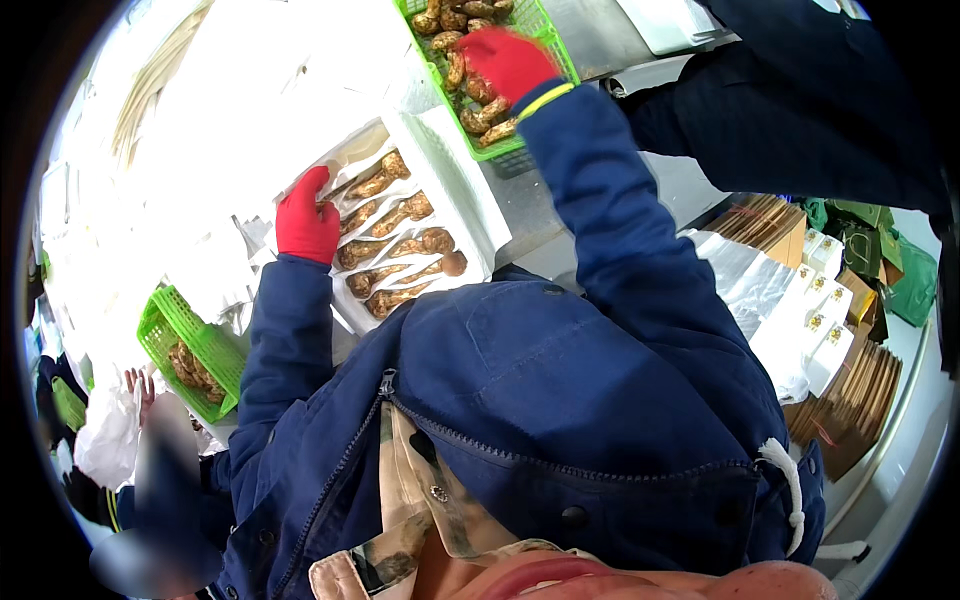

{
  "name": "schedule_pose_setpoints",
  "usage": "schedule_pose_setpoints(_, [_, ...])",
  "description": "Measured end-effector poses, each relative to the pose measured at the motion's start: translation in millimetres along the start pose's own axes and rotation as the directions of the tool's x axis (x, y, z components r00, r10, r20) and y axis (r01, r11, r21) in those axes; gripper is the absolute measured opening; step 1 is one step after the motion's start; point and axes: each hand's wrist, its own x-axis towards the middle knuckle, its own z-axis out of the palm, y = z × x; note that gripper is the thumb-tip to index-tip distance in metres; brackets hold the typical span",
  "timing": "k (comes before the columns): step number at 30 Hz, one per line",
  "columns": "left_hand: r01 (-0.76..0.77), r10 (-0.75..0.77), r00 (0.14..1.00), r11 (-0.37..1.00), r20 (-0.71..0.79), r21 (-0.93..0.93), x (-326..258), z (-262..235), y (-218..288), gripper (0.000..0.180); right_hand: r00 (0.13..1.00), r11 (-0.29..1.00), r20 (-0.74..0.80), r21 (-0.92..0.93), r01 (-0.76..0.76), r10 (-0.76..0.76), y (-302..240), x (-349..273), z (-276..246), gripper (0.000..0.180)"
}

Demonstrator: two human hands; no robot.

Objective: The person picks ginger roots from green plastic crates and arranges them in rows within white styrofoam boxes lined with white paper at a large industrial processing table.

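My left hand, in a red glove, is closed at the left side of a white box; what its fingers hold, if anything, is hidden. Inside the box, several brown-and-cream mushrooms lie in two columns, with white paper strips between them. Farther off to the right, my right hand, also red-gloved, reaches down over a bright green plastic basket. Loose mushrooms fill much of that basket. Slight blur and the back of the glove keep the right fingertips from showing.
A second green basket with mushrooms stands to the left, near another person's hand. Someone in dark clothing is close at the upper right. Stacked flat cardboard and white boxes sit at the right.
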Motion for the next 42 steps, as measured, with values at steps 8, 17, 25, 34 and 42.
schedule_pose_setpoints(8, [-0.040, 0.040, 0.999, 0.999, 0.036, 0.011, 8, 0, 6, 0.042, 0.849, 0.746, -0.079, -0.440, -0.500, 0.523, 83, 72, 29, 0.070])
schedule_pose_setpoints(17, [-0.029, 0.026, 0.999, 0.996, 0.043, 0.082, 10, 6, 12, 0.039, 0.865, 0.849, 0.009, -0.193, -0.491, 0.502, 120, 60, 3, 0.073])
schedule_pose_setpoints(25, [-0.011, 0.001, 0.998, 0.990, 0.070, 0.142, 8, 0, 11, 0.037, 0.938, 0.168, 0.290, 0.931, -0.323, 0.190, 23, -42, -68, 0.056])
schedule_pose_setpoints(34, [-0.119, 0.042, 0.979, 0.911, 0.198, 0.395, 5, 12, 4, 0.031, 0.647, 0.871, 0.591, 0.240, 0.429, -0.482, -93, -8, 22, 0.040])
schedule_pose_setpoints(42, [-0.088, 0.020, 0.983, 0.923, 0.181, 0.376, 1, 14, -3, 0.034, 0.446, 0.437, 0.683, -0.202, 0.876, -0.578, -83, -2, 75, 0.030])
